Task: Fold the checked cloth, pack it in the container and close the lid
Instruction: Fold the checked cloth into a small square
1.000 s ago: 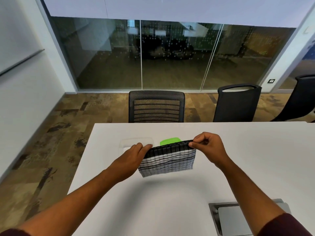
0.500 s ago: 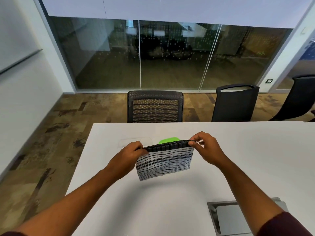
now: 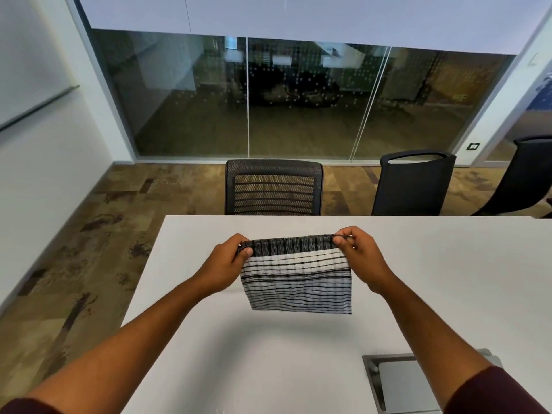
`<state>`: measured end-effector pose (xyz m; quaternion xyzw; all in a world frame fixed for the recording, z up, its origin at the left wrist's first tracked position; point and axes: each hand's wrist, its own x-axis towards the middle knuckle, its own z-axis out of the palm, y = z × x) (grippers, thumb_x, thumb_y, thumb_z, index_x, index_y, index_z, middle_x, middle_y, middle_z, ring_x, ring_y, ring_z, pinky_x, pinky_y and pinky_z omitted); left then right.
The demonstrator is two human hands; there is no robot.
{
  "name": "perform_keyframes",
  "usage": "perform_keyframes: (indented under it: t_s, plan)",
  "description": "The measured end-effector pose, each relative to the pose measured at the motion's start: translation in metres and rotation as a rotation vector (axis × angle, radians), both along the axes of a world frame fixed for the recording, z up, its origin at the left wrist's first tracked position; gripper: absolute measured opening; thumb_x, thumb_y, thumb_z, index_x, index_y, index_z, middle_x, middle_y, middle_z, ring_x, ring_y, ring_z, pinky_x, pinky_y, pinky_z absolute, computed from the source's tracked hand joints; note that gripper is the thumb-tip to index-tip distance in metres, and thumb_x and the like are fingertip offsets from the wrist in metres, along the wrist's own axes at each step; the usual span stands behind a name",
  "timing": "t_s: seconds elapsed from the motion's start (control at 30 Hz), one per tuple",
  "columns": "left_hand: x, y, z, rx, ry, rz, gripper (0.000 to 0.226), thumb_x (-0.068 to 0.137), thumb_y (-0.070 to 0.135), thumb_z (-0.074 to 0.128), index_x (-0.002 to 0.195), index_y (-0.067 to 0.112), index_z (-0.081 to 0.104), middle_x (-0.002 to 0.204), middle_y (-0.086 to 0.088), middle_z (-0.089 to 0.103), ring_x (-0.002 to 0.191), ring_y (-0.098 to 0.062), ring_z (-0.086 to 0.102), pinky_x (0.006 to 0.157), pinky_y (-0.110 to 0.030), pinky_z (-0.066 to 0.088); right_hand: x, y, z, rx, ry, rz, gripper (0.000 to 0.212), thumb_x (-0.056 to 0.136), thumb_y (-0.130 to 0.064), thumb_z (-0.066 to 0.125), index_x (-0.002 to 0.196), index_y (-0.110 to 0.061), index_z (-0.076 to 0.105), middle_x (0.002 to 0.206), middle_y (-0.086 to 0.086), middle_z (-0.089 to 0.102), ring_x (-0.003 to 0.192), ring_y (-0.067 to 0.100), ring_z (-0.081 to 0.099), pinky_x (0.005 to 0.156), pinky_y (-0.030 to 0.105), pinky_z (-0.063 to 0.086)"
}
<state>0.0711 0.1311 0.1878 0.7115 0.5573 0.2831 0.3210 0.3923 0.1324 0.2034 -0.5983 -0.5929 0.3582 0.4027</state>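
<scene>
The checked cloth [image 3: 295, 279], black and white with a dark band along its top, hangs folded in the air above the white table [image 3: 448, 264]. My left hand [image 3: 230, 261] pinches its upper left corner. My right hand [image 3: 360, 258] pinches the upper right corner, so the top edge is stretched between them. The cloth's lower edge floats clear of the tabletop. The container and its green lid are hidden behind the cloth and my hands.
A grey metal cable hatch [image 3: 406, 383] is set into the table at the near right. A mesh-back chair [image 3: 273, 188] stands at the table's far edge, with a black chair [image 3: 413, 182] to its right and another [image 3: 528, 174] at the frame's right edge. A glass wall lies behind.
Both hands have lifted the cloth a little and spread its top edge taut. The clear container and green lid, visible behind the cloth before, are now covered by it.
</scene>
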Motion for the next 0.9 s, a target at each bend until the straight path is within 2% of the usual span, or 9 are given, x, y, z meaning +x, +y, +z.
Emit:
perform_keyframes:
  t_s: [0.1, 0.17, 0.23, 0.33, 0.43, 0.53, 0.67, 0.8, 0.9]
  plan:
    - [-0.001, 0.014, 0.026, -0.171, -0.424, 0.089, 0.020, 0.102, 0.022, 0.057, 0.113, 0.007, 0.064, 0.103, -0.024, 0.072, 0.091, -0.029, 0.070, 0.083, -0.049, 0.059, 0.005, 0.011, 0.025, -0.114, 0.496, -0.068, 0.020, 0.103, -0.029, 0.055, 0.118, -0.017, 0.062, 0.123, 0.018, 0.069, 0.099, 0.026, 0.073, 0.078, 0.036, 0.063]
    - [-0.003, 0.023, 0.041, -0.250, -0.674, 0.138, 0.023, 0.103, 0.023, 0.056, 0.116, 0.007, 0.067, 0.109, -0.021, 0.075, 0.097, -0.030, 0.075, 0.084, -0.044, 0.063, 0.011, 0.013, 0.028, -0.320, 0.831, 0.077, 0.046, 0.105, -0.048, 0.043, 0.132, -0.014, 0.058, 0.137, 0.018, 0.063, 0.114, 0.032, 0.068, 0.093, 0.050, 0.059]
    - [-0.005, 0.031, 0.048, -0.307, -0.796, 0.176, 0.023, 0.103, 0.023, 0.055, 0.114, 0.008, 0.069, 0.111, -0.021, 0.076, 0.093, -0.027, 0.077, 0.073, -0.034, 0.064, 0.006, 0.005, 0.015, -0.507, 0.724, 0.258, 0.059, 0.103, -0.054, 0.040, 0.136, -0.009, 0.060, 0.135, 0.020, 0.065, 0.120, 0.038, 0.064, 0.104, 0.060, 0.049]
    - [-0.011, 0.035, 0.045, -0.465, -0.969, 0.260, 0.032, 0.102, 0.029, 0.056, 0.117, 0.004, 0.070, 0.118, -0.024, 0.072, 0.089, -0.026, 0.078, 0.067, -0.034, 0.062, -0.007, -0.002, -0.005, -0.475, 0.480, 0.277, 0.033, 0.099, -0.028, 0.059, 0.123, -0.009, 0.069, 0.128, 0.020, 0.070, 0.112, 0.035, 0.069, 0.099, 0.053, 0.055]
    - [-0.027, 0.025, 0.021, -0.844, -1.238, 0.131, 0.059, 0.098, 0.054, 0.054, 0.123, 0.004, 0.071, 0.132, -0.025, 0.066, 0.118, -0.038, 0.067, 0.088, -0.051, 0.058, -0.013, 0.001, -0.010, -0.436, 0.604, 0.222, 0.026, 0.100, -0.020, 0.060, 0.122, -0.009, 0.068, 0.126, 0.020, 0.071, 0.113, 0.035, 0.070, 0.090, 0.045, 0.061]
    - [-0.032, 0.005, -0.005, -1.050, -1.168, -0.031, 0.058, 0.098, 0.040, 0.061, 0.141, 0.000, 0.056, 0.145, -0.023, 0.056, 0.134, -0.039, 0.055, 0.106, -0.053, 0.049, -0.012, 0.002, -0.015, -0.414, 0.609, 0.191, 0.025, 0.100, -0.019, 0.060, 0.121, -0.011, 0.068, 0.122, 0.019, 0.073, 0.111, 0.037, 0.071, 0.082, 0.040, 0.062]
    - [-0.022, 0.001, -0.017, -0.959, -0.937, 0.060, 0.041, 0.097, -0.005, 0.056, 0.138, 0.000, 0.055, 0.139, -0.022, 0.062, 0.120, -0.034, 0.067, 0.091, -0.042, 0.061, -0.005, 0.002, -0.019, -0.410, 0.486, 0.150, 0.025, 0.101, -0.020, 0.059, 0.123, -0.012, 0.065, 0.117, 0.013, 0.076, 0.106, 0.033, 0.074, 0.083, 0.042, 0.062]
    - [-0.016, 0.001, -0.007, -0.754, -0.578, 0.270, 0.051, 0.100, 0.014, 0.062, 0.142, 0.027, 0.037, 0.126, -0.014, 0.066, 0.108, -0.033, 0.069, 0.077, -0.042, 0.060, -0.004, 0.000, -0.019, -0.372, 0.380, 0.067, 0.019, 0.099, -0.021, 0.062, 0.115, -0.011, 0.067, 0.106, 0.010, 0.079, 0.098, 0.031, 0.076, 0.074, 0.036, 0.063]
    - [-0.012, 0.002, -0.002, -0.548, -0.547, 0.320, 0.037, 0.101, 0.021, 0.059, 0.134, 0.030, 0.045, 0.123, -0.013, 0.064, 0.104, -0.031, 0.068, 0.068, -0.031, 0.060, -0.010, 0.000, -0.021, -0.334, 0.386, -0.009, 0.018, 0.095, -0.016, 0.068, 0.112, -0.009, 0.065, 0.104, 0.013, 0.079, 0.094, 0.031, 0.077, 0.070, 0.034, 0.063]
